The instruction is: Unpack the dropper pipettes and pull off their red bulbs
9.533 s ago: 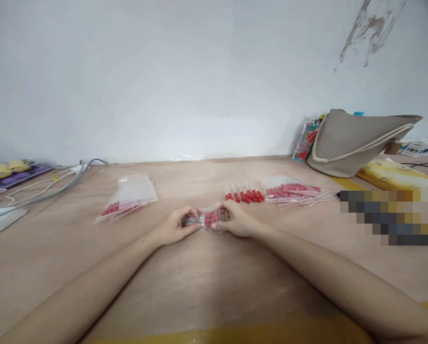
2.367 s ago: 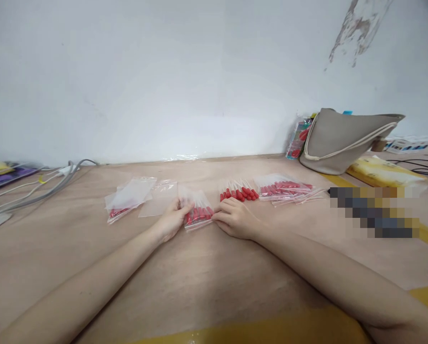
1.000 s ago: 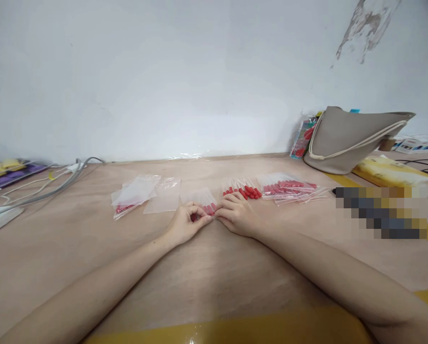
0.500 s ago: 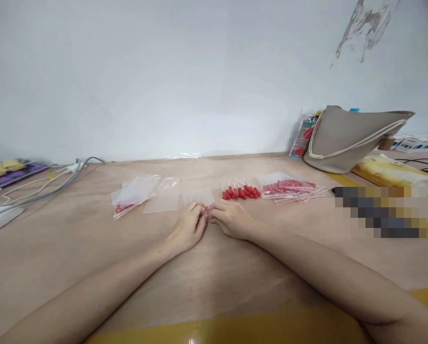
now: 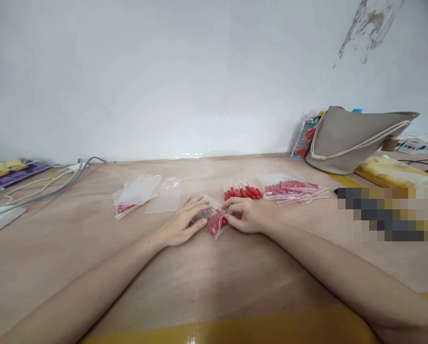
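Note:
A clear zip bag [image 5: 214, 220] with several red-tipped sticks in it lies tilted on the table between my hands. My right hand [image 5: 245, 215] pinches the bag's right edge between thumb and fingers. On the bag's left side rests my left hand [image 5: 186, 220], its fingers spread and the thumb apart. Just beyond my right hand lies a row of loose red-tipped white sticks [image 5: 243, 190]. To their right is a pile of filled zip bags [image 5: 289, 187]. Flat clear bags [image 5: 165, 197] lie on the left, beside a stack of bags [image 5: 137, 191] with red showing underneath.
A grey drawstring bag [image 5: 353, 138] and a printed plastic package [image 5: 303, 138] stand at the back right, near a yellow soft pack [image 5: 389, 172]. Grey and white cables [image 5: 61, 184] run along the left. A pixelated dark object [image 5: 379, 215] lies at the right.
My hands have moved apart from the bag's pressed edge. The left fingers have spread, and the bag has turned askew, with its red tips now showing.

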{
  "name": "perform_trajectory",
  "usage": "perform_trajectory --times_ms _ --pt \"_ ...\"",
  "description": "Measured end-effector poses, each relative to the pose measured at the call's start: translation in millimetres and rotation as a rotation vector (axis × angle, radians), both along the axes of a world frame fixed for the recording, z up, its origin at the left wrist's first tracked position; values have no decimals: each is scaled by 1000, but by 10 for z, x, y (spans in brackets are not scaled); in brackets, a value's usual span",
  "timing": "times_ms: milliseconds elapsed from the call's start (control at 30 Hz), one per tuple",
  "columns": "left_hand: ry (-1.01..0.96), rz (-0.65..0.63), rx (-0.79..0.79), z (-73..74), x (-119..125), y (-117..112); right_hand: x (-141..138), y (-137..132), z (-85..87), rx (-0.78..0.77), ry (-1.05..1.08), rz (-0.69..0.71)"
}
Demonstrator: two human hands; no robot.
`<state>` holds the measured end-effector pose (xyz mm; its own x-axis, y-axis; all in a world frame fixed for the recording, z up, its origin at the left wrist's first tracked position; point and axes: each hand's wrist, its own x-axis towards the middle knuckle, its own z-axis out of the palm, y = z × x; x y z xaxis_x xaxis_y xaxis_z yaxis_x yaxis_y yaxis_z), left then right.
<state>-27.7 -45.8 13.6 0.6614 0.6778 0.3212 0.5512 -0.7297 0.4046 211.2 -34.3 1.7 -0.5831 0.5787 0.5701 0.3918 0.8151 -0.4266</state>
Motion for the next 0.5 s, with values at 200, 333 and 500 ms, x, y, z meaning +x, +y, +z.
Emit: perform_trajectory --times_ms 200,333,500 --pt "31 -53 35 15 12 -44 -32 55 -103 145 -55 -275" --pt "-5 -84 50 12 15 -67 -53 17 -43 95 -168 -351" --pt "-48 -59 10 -9 -10 -81 -52 -48 136 24 -256 -250"
